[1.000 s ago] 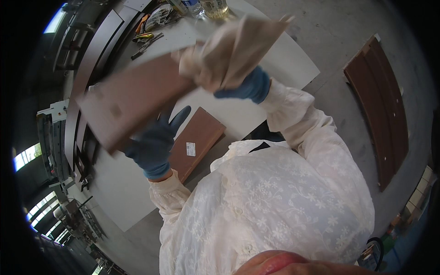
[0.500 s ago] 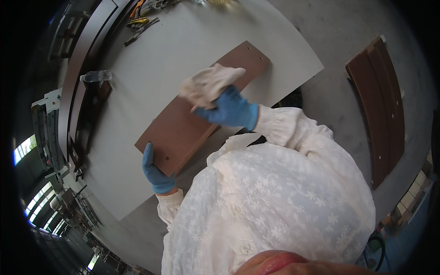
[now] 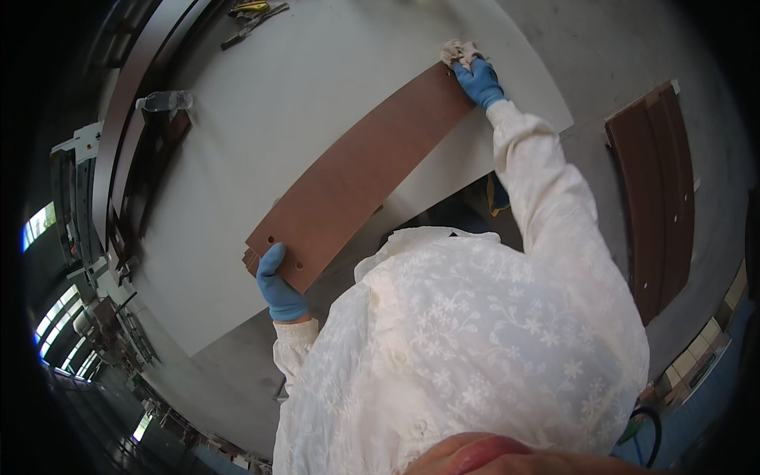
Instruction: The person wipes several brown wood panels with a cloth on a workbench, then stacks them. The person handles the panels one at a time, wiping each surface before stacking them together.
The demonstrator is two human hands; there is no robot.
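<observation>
A long reddish-brown board [image 3: 364, 170] with round holes at its ends slants across the grey tabletop [image 3: 261, 111]. My left hand [image 3: 279, 285], in a blue glove, grips its near left end, thumb on the top face beside a hole and fingers hidden underneath. Layered edges show at that end, as of more boards below. At the far right end, my right hand [image 3: 480, 82], also blue-gloved, is closed on a crumpled off-white cloth [image 3: 461, 53] at the board's corner.
Dark long panels [image 3: 131, 158] lie along the left, with a clear plastic bottle [image 3: 166, 100] on them. Hand tools [image 3: 252, 24] sit at the table's back. Across a gap on the right are more brown boards [image 3: 655, 198]. The table edge runs close to my body.
My right hand has swept the cloth from the board's middle to its far right end, the arm now stretched out. My left thumb sits farther in on the near end.
</observation>
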